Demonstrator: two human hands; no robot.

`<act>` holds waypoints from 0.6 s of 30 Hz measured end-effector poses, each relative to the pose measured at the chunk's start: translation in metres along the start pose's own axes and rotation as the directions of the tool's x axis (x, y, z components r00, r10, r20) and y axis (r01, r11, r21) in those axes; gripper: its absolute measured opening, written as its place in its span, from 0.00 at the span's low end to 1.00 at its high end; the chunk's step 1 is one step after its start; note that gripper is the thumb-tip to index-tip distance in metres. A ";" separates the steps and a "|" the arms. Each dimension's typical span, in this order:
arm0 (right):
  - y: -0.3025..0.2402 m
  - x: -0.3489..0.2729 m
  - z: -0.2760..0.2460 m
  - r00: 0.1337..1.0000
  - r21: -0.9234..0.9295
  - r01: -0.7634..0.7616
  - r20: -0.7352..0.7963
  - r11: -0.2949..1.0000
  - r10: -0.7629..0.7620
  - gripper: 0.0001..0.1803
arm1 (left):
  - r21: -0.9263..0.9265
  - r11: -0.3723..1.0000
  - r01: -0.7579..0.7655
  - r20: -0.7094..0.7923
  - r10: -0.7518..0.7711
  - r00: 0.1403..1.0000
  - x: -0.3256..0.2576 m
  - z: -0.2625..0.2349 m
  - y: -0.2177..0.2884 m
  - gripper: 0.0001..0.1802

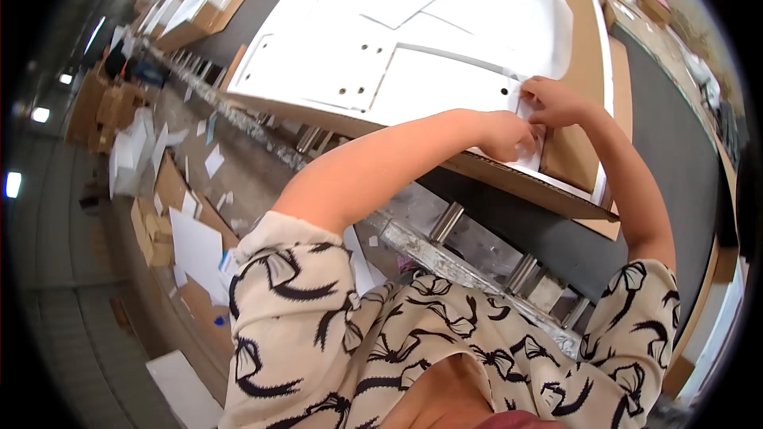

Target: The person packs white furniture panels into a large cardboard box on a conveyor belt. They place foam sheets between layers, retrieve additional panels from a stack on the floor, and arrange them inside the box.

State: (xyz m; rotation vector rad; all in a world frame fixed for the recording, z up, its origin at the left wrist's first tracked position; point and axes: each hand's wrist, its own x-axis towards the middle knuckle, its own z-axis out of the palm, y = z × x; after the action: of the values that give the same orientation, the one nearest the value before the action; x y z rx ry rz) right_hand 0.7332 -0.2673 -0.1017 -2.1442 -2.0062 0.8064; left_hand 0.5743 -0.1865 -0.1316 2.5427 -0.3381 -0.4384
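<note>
A cream, bow-printed shirt [318,326] filled the foreground. Beyond it, the left hand [509,137] and right hand [556,102] pinched a thin white foam sheet [531,155] at the brown cardboard tray's [584,63] near edge. It looked light, floppy and tearable, best gripped along its edge.

Bright, even light falls from overhead; the white panels [413,40] toward twelve o'clock glare nearly to blank, losing surface detail. Ceiling lamps [12,184] at nine o'clock burn as small blown-out patches. Shadows are soft, darkest under the tabletop [509,179] edge. Fisheye bending curves straight edges, and the corners go black. The rim is smeared and soft.
</note>
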 end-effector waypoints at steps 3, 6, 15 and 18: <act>-0.012 0.010 -0.001 0.993 -0.142 0.031 0.113 0.989 -0.014 0.24 | -0.142 0.967 0.210 -0.042 -0.217 0.975 -0.030 -0.018 0.010 0.15; -0.030 0.021 0.025 0.986 -0.149 0.119 -0.101 0.982 -0.135 0.28 | -0.048 0.812 0.582 0.049 -0.580 0.813 -0.070 -0.021 0.020 0.17; -0.015 0.014 0.055 0.999 -0.507 0.027 -0.012 0.862 -0.039 0.34 | -0.436 0.746 0.504 -0.875 -0.483 -0.043 -0.249 0.140 0.126 0.11; -0.023 0.017 0.042 0.999 -0.502 0.041 0.022 0.864 -0.035 0.36 | -0.920 0.265 0.288 -0.385 -0.746 -0.543 -0.306 0.298 0.182 0.13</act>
State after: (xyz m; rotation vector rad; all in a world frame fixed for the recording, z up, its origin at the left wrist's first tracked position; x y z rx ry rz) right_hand 0.6942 -0.2603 -0.1336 -2.3315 -2.4738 0.3004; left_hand 0.1564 -0.3756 -0.1994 1.4895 1.8724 1.0028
